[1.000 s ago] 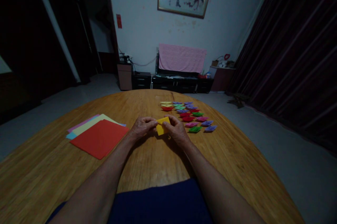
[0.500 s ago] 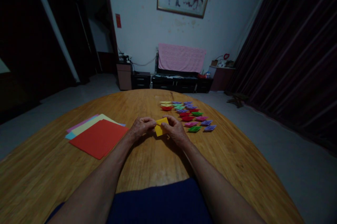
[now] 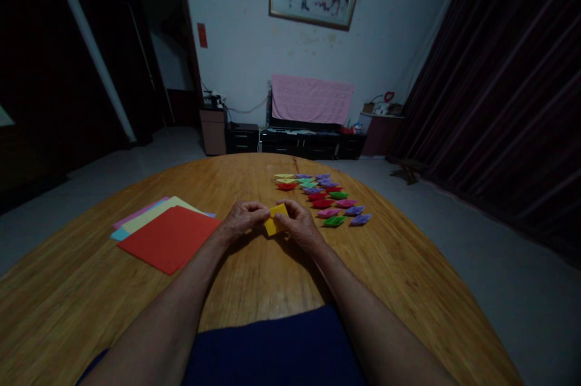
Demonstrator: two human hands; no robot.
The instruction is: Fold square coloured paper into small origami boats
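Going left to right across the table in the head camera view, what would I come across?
Paper stack → left hand → yellow paper held between both hands → right hand → rows of small folded pieces.

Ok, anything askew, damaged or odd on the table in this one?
Nothing stands out. Both hands, left hand and right hand, pinch a small folded yellow paper over the wooden table. The stack of coloured sheets is slightly fanned but tidy, and the folded paper pieces lie in neat rows.
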